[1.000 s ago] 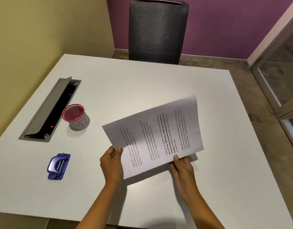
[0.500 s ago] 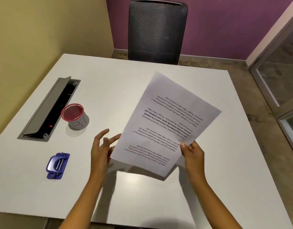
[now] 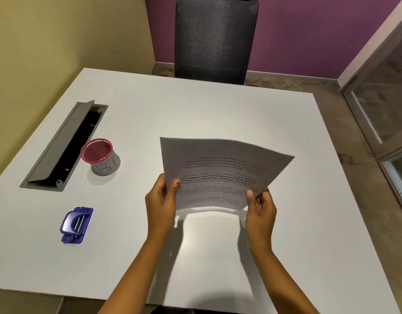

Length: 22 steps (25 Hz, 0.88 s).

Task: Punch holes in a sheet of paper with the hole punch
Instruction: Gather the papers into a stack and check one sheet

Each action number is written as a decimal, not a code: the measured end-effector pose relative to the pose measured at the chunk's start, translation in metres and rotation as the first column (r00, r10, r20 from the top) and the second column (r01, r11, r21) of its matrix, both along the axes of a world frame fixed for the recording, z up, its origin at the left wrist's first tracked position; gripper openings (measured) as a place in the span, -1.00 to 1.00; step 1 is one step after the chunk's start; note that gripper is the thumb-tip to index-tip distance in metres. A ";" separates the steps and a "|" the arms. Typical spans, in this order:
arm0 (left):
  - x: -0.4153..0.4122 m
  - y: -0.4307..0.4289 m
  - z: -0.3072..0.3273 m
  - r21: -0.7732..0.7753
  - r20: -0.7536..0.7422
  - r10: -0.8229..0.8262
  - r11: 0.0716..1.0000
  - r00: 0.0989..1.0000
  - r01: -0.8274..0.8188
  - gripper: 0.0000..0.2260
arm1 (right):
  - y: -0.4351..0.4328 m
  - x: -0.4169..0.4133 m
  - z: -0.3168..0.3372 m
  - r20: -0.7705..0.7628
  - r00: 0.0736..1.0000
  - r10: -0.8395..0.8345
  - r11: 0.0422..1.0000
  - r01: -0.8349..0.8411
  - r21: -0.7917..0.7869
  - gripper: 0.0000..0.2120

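A printed sheet of paper (image 3: pixel 220 168) is held above the white table (image 3: pixel 195 114), its text upside down to me and its near edge curved. My left hand (image 3: pixel 161 200) pinches its near left corner, thumb on top. My right hand (image 3: pixel 260 208) pinches the near right corner. The blue hole punch (image 3: pixel 75 224) lies on the table to the left of my left hand, well apart from it and from the paper.
A red-rimmed mesh pen cup (image 3: pixel 101 156) stands beyond the punch. Next to it an open grey cable tray (image 3: pixel 59 148) is set into the table. A dark chair (image 3: pixel 214 39) stands at the far edge. A glass door (image 3: pixel 385 105) is to the right.
The sheet has been turned from a slanted position to lie squarely before me. My left hand, open and off the paper half a second ago, now pinches its left corner again.
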<state>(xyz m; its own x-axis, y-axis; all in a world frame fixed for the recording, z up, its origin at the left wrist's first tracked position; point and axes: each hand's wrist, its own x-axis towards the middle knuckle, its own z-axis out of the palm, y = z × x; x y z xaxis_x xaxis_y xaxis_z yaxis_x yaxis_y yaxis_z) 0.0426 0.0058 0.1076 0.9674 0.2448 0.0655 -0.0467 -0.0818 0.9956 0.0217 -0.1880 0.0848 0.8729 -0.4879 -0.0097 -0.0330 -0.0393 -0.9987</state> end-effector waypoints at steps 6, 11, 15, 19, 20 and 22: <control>-0.011 -0.004 -0.019 0.029 -0.111 0.010 1.000 0.994 -0.006 -0.58 | 0.003 -0.005 -0.022 -0.120 0.993 0.003 1.000 -0.003 -0.005 -0.79; -0.014 -0.003 -0.027 0.038 -0.114 0.046 0.998 0.992 -0.042 -0.65 | -0.001 -0.006 -0.026 -0.117 0.993 -0.004 1.000 0.005 0.007 -0.76; -0.016 -0.007 -0.034 0.015 -0.169 0.056 0.998 0.984 -0.054 -0.72 | 0.001 -0.008 -0.031 -0.165 0.986 -0.006 1.000 0.009 0.014 -0.76; -0.014 -0.007 -0.035 0.025 -0.148 0.060 0.998 0.987 -0.057 -0.81 | -0.001 -0.007 -0.030 -0.153 0.988 -0.017 1.000 0.020 0.016 -0.73; -0.014 -0.007 -0.036 0.028 -0.153 0.058 0.998 0.987 -0.054 -0.84 | -0.001 -0.008 -0.032 -0.159 0.987 -0.018 1.000 0.022 0.020 -0.73; -0.015 -0.008 -0.038 0.017 -0.172 0.056 0.998 0.984 -0.054 -0.84 | 0.000 -0.009 -0.035 -0.178 0.984 -0.018 1.000 0.021 0.016 -0.74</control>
<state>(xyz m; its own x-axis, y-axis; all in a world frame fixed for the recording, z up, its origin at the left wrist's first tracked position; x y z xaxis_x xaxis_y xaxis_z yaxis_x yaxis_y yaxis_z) 0.0279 -0.0021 0.0696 0.9495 0.2983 -0.0972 0.1299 -0.0917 0.9873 0.0127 -0.1876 0.0498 0.8466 -0.5035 -0.1726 -0.2106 -0.0191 -0.9774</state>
